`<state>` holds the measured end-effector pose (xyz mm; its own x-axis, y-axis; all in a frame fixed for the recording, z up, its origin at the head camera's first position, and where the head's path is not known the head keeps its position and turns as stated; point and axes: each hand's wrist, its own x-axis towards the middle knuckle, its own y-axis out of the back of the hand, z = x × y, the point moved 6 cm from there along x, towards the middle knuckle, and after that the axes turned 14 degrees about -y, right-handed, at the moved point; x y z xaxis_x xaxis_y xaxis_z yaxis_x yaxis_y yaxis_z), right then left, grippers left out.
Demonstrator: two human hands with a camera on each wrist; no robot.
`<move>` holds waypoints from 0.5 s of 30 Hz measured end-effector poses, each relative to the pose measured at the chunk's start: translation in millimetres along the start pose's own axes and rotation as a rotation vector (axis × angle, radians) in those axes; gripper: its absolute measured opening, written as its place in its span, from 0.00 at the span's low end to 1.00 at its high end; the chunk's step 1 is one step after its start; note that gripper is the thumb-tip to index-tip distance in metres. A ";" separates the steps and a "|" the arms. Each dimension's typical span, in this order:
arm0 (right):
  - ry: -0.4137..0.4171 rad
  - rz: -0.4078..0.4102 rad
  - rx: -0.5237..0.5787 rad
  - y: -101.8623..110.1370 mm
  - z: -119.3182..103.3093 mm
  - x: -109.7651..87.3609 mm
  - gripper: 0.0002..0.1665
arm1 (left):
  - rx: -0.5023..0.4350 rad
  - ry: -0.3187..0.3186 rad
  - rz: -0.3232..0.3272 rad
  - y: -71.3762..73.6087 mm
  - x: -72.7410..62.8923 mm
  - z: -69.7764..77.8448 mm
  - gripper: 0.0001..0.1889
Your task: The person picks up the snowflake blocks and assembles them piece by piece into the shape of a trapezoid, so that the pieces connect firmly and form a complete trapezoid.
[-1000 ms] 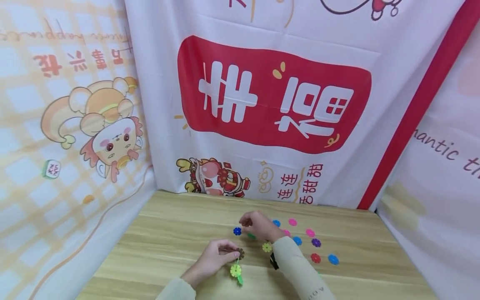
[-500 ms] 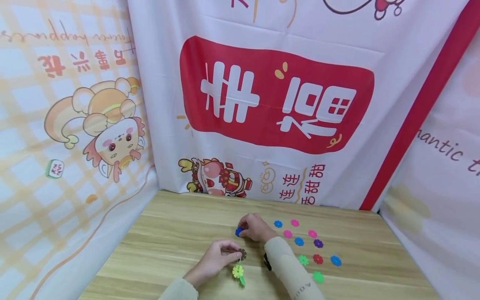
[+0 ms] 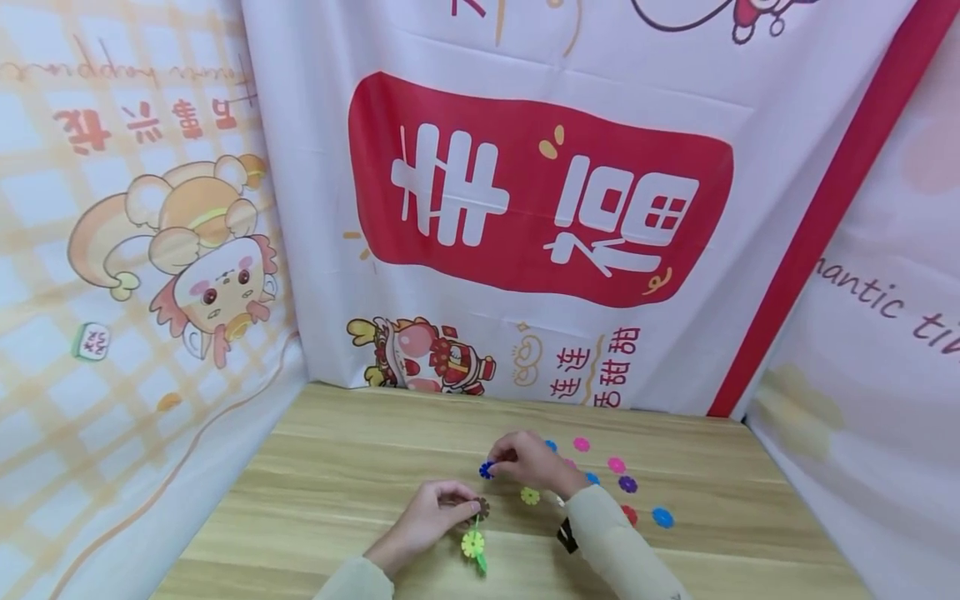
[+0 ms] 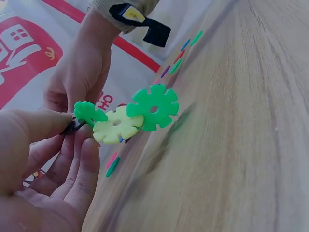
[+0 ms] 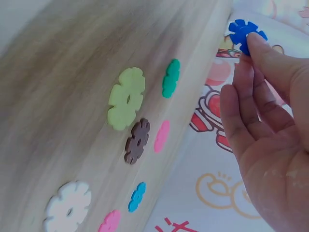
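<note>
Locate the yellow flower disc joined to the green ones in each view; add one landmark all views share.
Head: yellow flower disc, bottom centre, below and right of the left hand.
Left wrist: yellow flower disc, left of centre, between two green flower discs.
Right wrist: not in it; the loose yellow-green disc there is another.
Shared landmark: the right hand, visible in all three.

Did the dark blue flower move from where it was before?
Yes. In the head view, the dark blue flower, now in the right hand's grip, has shifted right and slightly down against the dragon print.
</note>
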<state>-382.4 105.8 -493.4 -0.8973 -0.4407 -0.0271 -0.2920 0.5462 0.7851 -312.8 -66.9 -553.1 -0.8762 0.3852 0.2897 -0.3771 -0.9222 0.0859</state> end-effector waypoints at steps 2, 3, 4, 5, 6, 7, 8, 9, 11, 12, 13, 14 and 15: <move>0.009 -0.006 0.030 4.0 -0.6 -9.9 0.02 | 0.000 0.002 0.011 -0.2 0.3 -0.1 0.12; 0.013 -0.010 0.048 5.5 -0.5 -14.8 0.03 | -0.001 0.004 0.015 -0.4 0.5 0.2 0.12; 0.020 -0.012 0.064 6.7 0.0 -19.5 0.03 | -0.002 0.004 0.018 -0.6 0.8 0.5 0.12; 0.022 -0.013 0.080 8.0 0.9 -24.2 0.03 | -0.004 0.006 0.021 -0.7 1.1 0.7 0.12; 0.020 -0.017 0.100 8.9 2.2 -28.9 0.03 | -0.009 0.009 0.021 -1.2 1.5 1.1 0.13; 0.018 -0.016 0.111 9.7 3.8 -33.4 0.03 | -0.014 0.010 0.020 -1.6 1.7 1.8 0.13; 0.020 -0.014 0.124 10.3 5.3 -37.8 0.02 | -0.021 0.011 0.020 -2.1 1.9 2.1 0.13; 0.013 -0.011 0.134 10.5 7.3 -41.9 0.02 | -0.028 0.014 0.020 -2.7 2.0 2.2 0.14; 0.002 0.000 0.156 11.2 10.3 -49.5 0.02 | -0.039 0.013 0.018 -3.8 1.9 2.5 0.14; 0.000 0.005 0.167 11.1 11.4 -52.8 0.02 | -0.043 0.012 0.016 -4.6 1.8 2.5 0.14; 0.003 0.016 0.176 11.9 12.1 -55.7 0.03 | -0.045 0.013 0.013 -5.4 2.4 2.5 0.14; 0.009 0.025 0.186 12.3 12.5 -58.2 0.04 | -0.045 0.013 0.010 -6.2 2.8 2.3 0.13; 0.016 0.034 0.192 12.5 12.7 -60.2 0.04 | -0.046 0.014 0.006 -7.1 3.2 2.5 0.13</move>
<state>-336.2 148.2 -489.7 -0.9027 -0.4301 0.0091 -0.3205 0.6866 0.6526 -312.2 -59.2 -550.5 -0.8826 0.3804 0.2762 -0.3849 -0.9221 0.0401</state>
